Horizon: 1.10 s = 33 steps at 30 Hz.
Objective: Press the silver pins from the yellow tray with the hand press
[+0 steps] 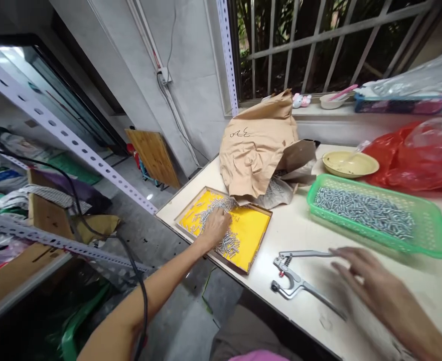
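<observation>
My left hand [216,226] is down among small silvery metal pins [229,244] in a shallow tray with a yellow bottom [251,231]. Its fingers are curled together, and what they grip is hidden beneath them. Toward the right, a metal hand tool [294,281], with two long handles and a C-shaped jaw, lies on the white table [284,230]. My right hand [371,286] is over the table beside the tool's handles, blurred, with its fingers stretched out and apart. One fingertip is close to the upper handle's end; contact is unclear.
Behind the tray lies an open brown paper bag [258,145] with more metal pieces at its mouth. A green basket [427,240] holds many metal pins. Beyond it are a yellow bowl [350,164] and a red plastic bag [416,155]. A black cable [130,255] crosses near my left arm.
</observation>
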### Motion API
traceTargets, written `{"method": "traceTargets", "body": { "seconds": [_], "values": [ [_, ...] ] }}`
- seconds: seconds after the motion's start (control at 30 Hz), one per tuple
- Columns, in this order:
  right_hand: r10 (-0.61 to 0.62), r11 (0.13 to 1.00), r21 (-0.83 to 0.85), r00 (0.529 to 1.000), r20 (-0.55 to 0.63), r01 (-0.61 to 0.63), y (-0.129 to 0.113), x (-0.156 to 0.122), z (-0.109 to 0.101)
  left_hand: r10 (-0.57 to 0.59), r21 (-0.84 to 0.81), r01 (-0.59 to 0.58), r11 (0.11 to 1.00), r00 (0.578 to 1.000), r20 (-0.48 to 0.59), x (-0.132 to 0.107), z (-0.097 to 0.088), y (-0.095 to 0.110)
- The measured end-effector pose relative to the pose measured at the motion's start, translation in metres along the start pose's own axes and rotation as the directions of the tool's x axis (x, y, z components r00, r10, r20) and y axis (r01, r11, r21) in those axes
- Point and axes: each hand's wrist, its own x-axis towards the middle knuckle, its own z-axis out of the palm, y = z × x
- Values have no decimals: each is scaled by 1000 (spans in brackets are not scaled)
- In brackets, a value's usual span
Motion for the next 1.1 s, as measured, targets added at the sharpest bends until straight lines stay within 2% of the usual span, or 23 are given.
{"method": "traceTargets", "body": {
  "seconds": [0.1, 0.2, 0.37, 0.43, 0.5, 0.57, 0.6, 0.67, 0.73, 0.77, 0.83, 0.9, 1.1],
  "values": [
    [16, 996, 88, 993, 121, -27, -33, -33, 19, 136, 61, -139, 988, 989, 60, 9, 1, 0],
    [12, 993, 113, 984, 179, -33, -45, -50, 30, 193, 52, -198, 979, 978, 79, 17, -1, 2],
    [44, 996, 76, 986, 162, -57, -46, -54, 28, 79, -65, -75, 995, 994, 69, 19, -15, 5],
    [76, 996, 24, 981, 176, -82, -45, -52, 25, 38, -103, -36, 994, 999, 10, 14, -23, 7],
    [115, 993, -33, 968, 221, -110, -42, -49, 22, -7, -228, -4, 974, 999, -47, 6, -32, 15],
    [134, 990, -84, 951, 278, -115, -39, -44, 18, -55, -474, 48, 879, 998, 0, -5, -40, 31],
    [136, 988, -111, 946, 294, -107, -38, -41, 17, -68, -617, 100, 781, 995, 76, -12, -42, 43],
    [138, 981, -173, 945, 298, -89, -34, -35, 14, -26, -822, 262, 505, 957, 289, -27, -44, 72],
    [155, 971, -222, 948, 280, -93, -29, -30, 12, 71, -864, 412, 291, 891, 449, -39, -42, 102],
    [164, 967, -234, 947, 275, -99, -26, -28, 11, 103, -856, 461, 234, 864, 494, -43, -40, 115],
    [174, 964, -245, 946, 274, -106, -21, -26, 10, 119, -834, 516, 195, 832, 543, -47, -34, 137],
    [171, 962, -255, 945, 278, -99, -17, -26, 10, 110, -818, 539, 201, 818, 565, -47, -27, 150],
    [194, 949, -293, 945, 262, -114, -19, -29, 12, 95, -786, 551, 278, 799, 594, -42, -13, 160]
  ]
}}
